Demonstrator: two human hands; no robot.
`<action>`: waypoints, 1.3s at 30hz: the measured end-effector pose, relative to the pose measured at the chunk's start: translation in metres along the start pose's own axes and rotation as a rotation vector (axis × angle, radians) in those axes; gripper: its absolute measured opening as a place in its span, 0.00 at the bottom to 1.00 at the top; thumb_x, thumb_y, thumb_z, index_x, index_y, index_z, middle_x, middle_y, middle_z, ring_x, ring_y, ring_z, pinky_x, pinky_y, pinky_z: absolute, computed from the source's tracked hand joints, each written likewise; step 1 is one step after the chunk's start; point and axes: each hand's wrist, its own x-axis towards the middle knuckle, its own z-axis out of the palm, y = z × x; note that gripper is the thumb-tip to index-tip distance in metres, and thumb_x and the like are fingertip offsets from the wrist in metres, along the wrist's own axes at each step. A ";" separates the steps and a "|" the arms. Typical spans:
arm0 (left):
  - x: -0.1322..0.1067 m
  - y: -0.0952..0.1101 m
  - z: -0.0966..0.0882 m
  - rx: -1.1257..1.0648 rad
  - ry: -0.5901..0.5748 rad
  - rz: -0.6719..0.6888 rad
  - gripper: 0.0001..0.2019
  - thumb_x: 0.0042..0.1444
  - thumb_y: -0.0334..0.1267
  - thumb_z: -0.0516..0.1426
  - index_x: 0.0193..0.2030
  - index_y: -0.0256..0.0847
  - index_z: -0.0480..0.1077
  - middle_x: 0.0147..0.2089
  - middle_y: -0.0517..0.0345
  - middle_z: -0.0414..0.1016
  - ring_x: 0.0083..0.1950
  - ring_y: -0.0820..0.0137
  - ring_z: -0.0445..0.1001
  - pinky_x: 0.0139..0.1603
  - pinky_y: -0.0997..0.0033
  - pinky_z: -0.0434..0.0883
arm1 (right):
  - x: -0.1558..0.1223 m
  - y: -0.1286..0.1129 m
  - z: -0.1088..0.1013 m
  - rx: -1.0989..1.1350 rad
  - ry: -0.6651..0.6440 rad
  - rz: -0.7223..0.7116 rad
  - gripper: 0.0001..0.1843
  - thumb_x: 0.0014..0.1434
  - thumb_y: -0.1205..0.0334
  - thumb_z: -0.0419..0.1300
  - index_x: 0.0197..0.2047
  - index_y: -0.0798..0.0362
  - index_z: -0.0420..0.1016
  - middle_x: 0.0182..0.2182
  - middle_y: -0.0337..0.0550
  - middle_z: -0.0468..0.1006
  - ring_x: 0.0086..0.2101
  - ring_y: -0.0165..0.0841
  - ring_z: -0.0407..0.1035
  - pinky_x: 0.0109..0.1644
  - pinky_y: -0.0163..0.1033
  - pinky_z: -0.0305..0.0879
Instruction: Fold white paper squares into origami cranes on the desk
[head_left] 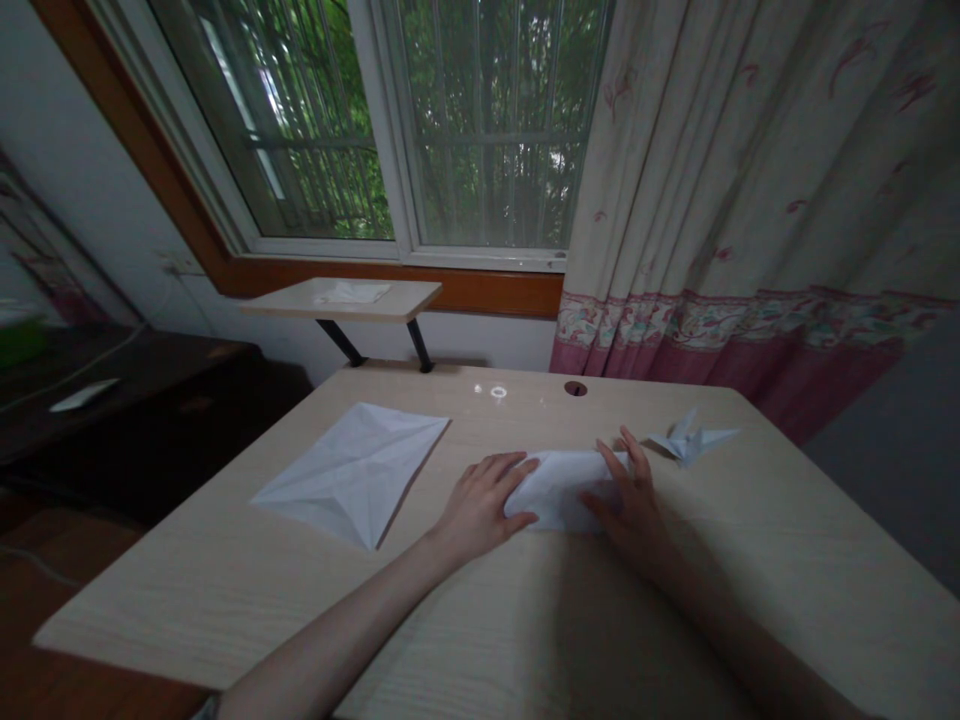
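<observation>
A folded sheet of white paper (pixel 559 490) lies flat on the desk between my hands. My left hand (pixel 484 505) rests on its left end, fingers stretched over the edge and the thumb apart near the lower corner. On the right end lies my right hand (pixel 630 500), fingers spread, with the thumb on the paper's face. Left of my hands is a creased, unfolded sheet of white paper (pixel 352 470), with fold lines meeting near its middle. A folded white paper crane (pixel 690 440) sits just beyond my right hand.
The wooden desk (pixel 465 620) has a round cable hole (pixel 575 388) near its back edge. A raised shelf (pixel 405 298) at the back left bears crumpled white paper (pixel 352 292). Behind stand a window (pixel 487 130) and a long curtain (pixel 712 200). A dark table (pixel 112 400) is at the left.
</observation>
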 end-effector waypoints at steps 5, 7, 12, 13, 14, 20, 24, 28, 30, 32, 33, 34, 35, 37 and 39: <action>0.002 0.000 -0.003 0.043 0.011 0.007 0.40 0.55 0.49 0.65 0.72 0.49 0.54 0.70 0.48 0.62 0.68 0.52 0.62 0.67 0.47 0.60 | 0.006 -0.004 -0.005 0.004 0.106 -0.025 0.33 0.68 0.54 0.56 0.72 0.38 0.49 0.71 0.53 0.43 0.64 0.55 0.56 0.61 0.67 0.62; 0.002 -0.001 -0.002 0.056 0.017 0.011 0.40 0.56 0.51 0.64 0.72 0.48 0.52 0.69 0.47 0.62 0.68 0.52 0.61 0.69 0.45 0.56 | 0.008 -0.007 -0.006 -0.007 0.151 -0.058 0.33 0.68 0.54 0.56 0.72 0.38 0.49 0.70 0.52 0.46 0.62 0.54 0.59 0.61 0.67 0.63; 0.003 -0.006 0.001 0.094 0.072 -0.004 0.37 0.62 0.53 0.58 0.73 0.43 0.50 0.69 0.44 0.62 0.69 0.53 0.60 0.71 0.44 0.52 | 0.007 -0.013 -0.009 -0.005 0.200 -0.052 0.34 0.68 0.58 0.55 0.72 0.35 0.48 0.68 0.51 0.52 0.62 0.52 0.60 0.56 0.60 0.72; 0.003 -0.007 0.001 0.101 0.092 -0.003 0.37 0.62 0.53 0.58 0.72 0.42 0.51 0.68 0.44 0.63 0.68 0.53 0.61 0.71 0.43 0.51 | 0.007 -0.013 -0.009 -0.004 0.200 -0.062 0.34 0.68 0.59 0.56 0.72 0.35 0.48 0.68 0.51 0.53 0.62 0.52 0.60 0.55 0.59 0.73; 0.003 -0.008 0.001 0.107 0.116 0.000 0.36 0.62 0.53 0.58 0.72 0.41 0.52 0.67 0.44 0.65 0.67 0.53 0.62 0.72 0.42 0.49 | 0.007 -0.013 -0.010 -0.008 0.204 -0.084 0.34 0.68 0.59 0.56 0.72 0.36 0.48 0.67 0.51 0.55 0.62 0.52 0.61 0.54 0.59 0.73; 0.002 -0.004 -0.005 0.156 0.265 0.033 0.26 0.63 0.52 0.57 0.63 0.41 0.63 0.51 0.48 0.73 0.55 0.56 0.70 0.69 0.41 0.51 | 0.008 -0.016 -0.016 -0.089 0.256 -0.188 0.36 0.67 0.63 0.57 0.72 0.33 0.48 0.65 0.49 0.59 0.55 0.47 0.69 0.57 0.59 0.71; -0.001 0.002 -0.007 0.204 0.337 0.076 0.21 0.65 0.50 0.56 0.60 0.43 0.66 0.47 0.49 0.74 0.52 0.57 0.71 0.67 0.43 0.52 | 0.007 -0.021 -0.020 -0.038 0.286 -0.174 0.35 0.67 0.68 0.56 0.71 0.31 0.53 0.61 0.48 0.62 0.52 0.44 0.70 0.50 0.52 0.76; -0.004 0.005 -0.006 0.216 0.379 0.167 0.19 0.65 0.49 0.55 0.59 0.44 0.66 0.47 0.51 0.75 0.50 0.59 0.71 0.68 0.43 0.49 | 0.004 -0.023 -0.025 -0.016 0.272 -0.188 0.35 0.66 0.72 0.54 0.69 0.30 0.56 0.57 0.46 0.65 0.49 0.42 0.71 0.42 0.46 0.77; -0.005 0.005 -0.006 0.204 0.376 0.207 0.19 0.65 0.47 0.56 0.60 0.45 0.66 0.47 0.52 0.75 0.50 0.59 0.71 0.68 0.43 0.47 | 0.003 -0.022 -0.026 -0.024 0.266 -0.188 0.34 0.66 0.72 0.54 0.68 0.30 0.57 0.55 0.47 0.66 0.47 0.42 0.71 0.41 0.46 0.77; -0.005 0.005 -0.007 0.189 0.367 0.232 0.19 0.65 0.45 0.56 0.60 0.47 0.66 0.47 0.54 0.75 0.51 0.59 0.71 0.69 0.43 0.45 | 0.003 -0.022 -0.027 -0.030 0.255 -0.184 0.33 0.67 0.72 0.53 0.68 0.31 0.59 0.54 0.48 0.66 0.47 0.42 0.71 0.41 0.46 0.77; -0.006 0.005 -0.007 0.182 0.362 0.241 0.18 0.64 0.45 0.56 0.60 0.47 0.66 0.48 0.54 0.75 0.52 0.60 0.71 0.70 0.43 0.44 | 0.002 -0.021 -0.027 -0.030 0.248 -0.189 0.32 0.67 0.72 0.53 0.68 0.32 0.59 0.54 0.48 0.66 0.47 0.42 0.71 0.41 0.47 0.77; -0.006 0.005 -0.008 0.175 0.356 0.247 0.18 0.64 0.44 0.56 0.60 0.48 0.66 0.48 0.55 0.75 0.52 0.60 0.71 0.70 0.43 0.44 | 0.002 -0.021 -0.028 -0.028 0.242 -0.198 0.31 0.67 0.71 0.53 0.68 0.33 0.60 0.53 0.48 0.67 0.48 0.42 0.71 0.42 0.47 0.77; -0.006 0.006 -0.009 0.168 0.350 0.252 0.17 0.64 0.44 0.56 0.59 0.48 0.67 0.48 0.55 0.75 0.53 0.60 0.71 0.70 0.43 0.43 | 0.001 -0.020 -0.028 -0.024 0.227 -0.212 0.31 0.67 0.71 0.53 0.68 0.33 0.59 0.53 0.48 0.67 0.48 0.42 0.71 0.44 0.47 0.77; -0.006 0.006 -0.010 0.152 0.343 0.261 0.14 0.64 0.43 0.56 0.55 0.47 0.69 0.48 0.56 0.76 0.53 0.61 0.71 0.71 0.44 0.43 | -0.001 -0.019 -0.029 -0.014 0.193 -0.247 0.31 0.67 0.71 0.54 0.68 0.34 0.59 0.53 0.48 0.67 0.50 0.42 0.70 0.47 0.48 0.76; -0.006 0.007 -0.011 0.132 0.354 0.278 0.11 0.64 0.43 0.56 0.52 0.46 0.69 0.48 0.56 0.77 0.53 0.62 0.72 0.70 0.45 0.44 | -0.005 -0.016 -0.030 -0.018 0.140 -0.274 0.30 0.67 0.70 0.55 0.68 0.35 0.60 0.56 0.48 0.67 0.52 0.42 0.70 0.48 0.47 0.76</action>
